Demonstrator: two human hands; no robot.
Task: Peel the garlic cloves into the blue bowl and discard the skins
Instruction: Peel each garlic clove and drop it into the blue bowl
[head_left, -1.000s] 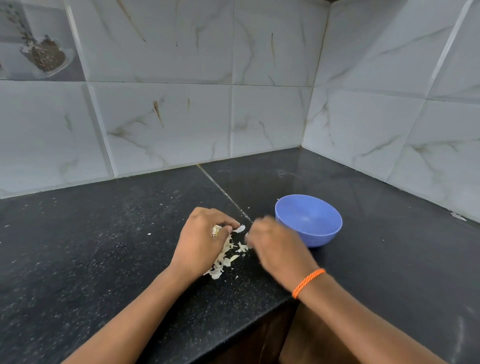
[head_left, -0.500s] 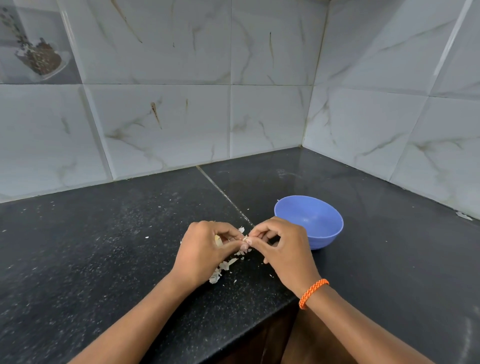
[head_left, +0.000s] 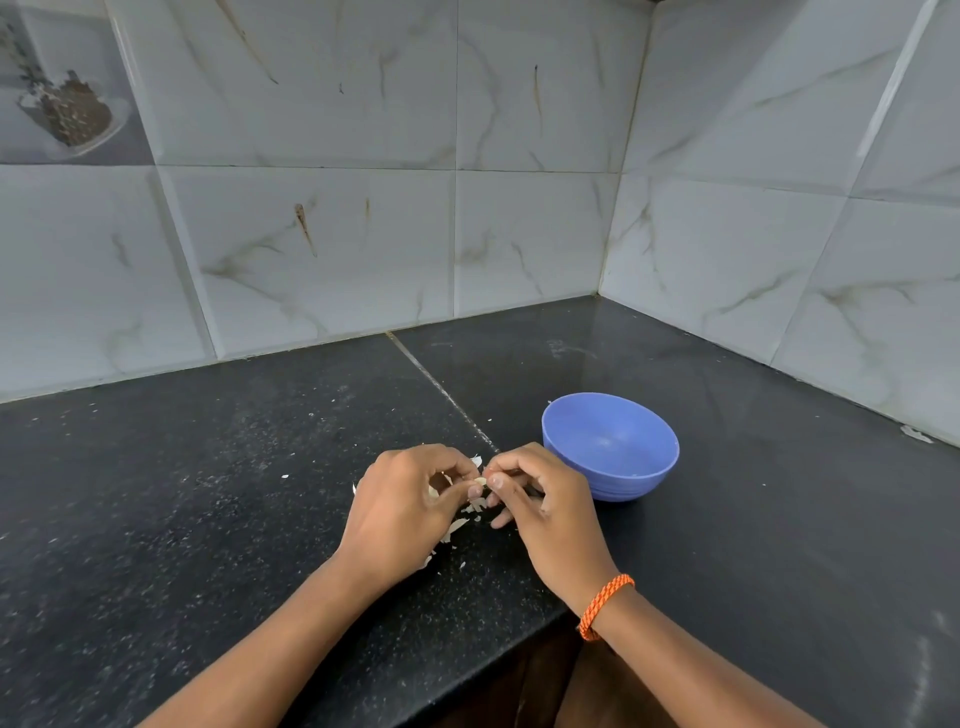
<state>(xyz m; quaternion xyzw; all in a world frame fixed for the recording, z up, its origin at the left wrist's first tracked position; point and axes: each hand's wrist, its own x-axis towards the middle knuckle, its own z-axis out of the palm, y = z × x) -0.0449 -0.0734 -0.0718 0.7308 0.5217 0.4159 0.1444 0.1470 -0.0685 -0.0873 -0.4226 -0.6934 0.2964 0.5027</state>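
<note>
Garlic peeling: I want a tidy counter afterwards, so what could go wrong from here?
1. Both hands, left hand and right hand, work the clove over the counter, not the blue bowl; it may slip onto the stone.
2. The skins lie loose by the counter's front edge and could fall off.

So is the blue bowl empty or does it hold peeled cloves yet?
Empty as far as shown: the blue bowl stands upright, its visible inside bare blue, no cloves; near wall hides a little.

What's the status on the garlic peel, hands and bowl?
Left hand and right hand both pinch a garlic clove over the skins. Blue bowl beside right hand, looks empty. Nothing blocking.
</note>
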